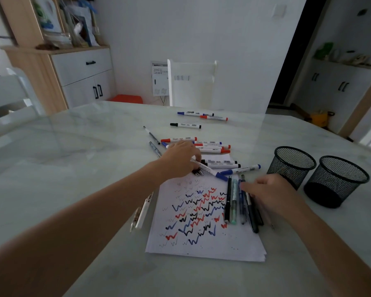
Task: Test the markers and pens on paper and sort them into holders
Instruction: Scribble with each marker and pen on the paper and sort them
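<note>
Black wire-mesh holders, two: nearer holder [338,181] and farther holder [293,163], just beside each other on pale marble-look table [73,146], right of paper stack [201,243]. Top sheet was covered in red, blue and black squiggles. Left hand [180,159] sat at paper's far edge, fingers curled round blue-capped marker [210,171], cap end pointing right. Right hand [268,194] had fingers loosely extended, resting on row of pens [234,202] along paper's right edge. Marker cluster [208,145] lay beyond left hand, black-capped marker [185,125] farther back.
</note>
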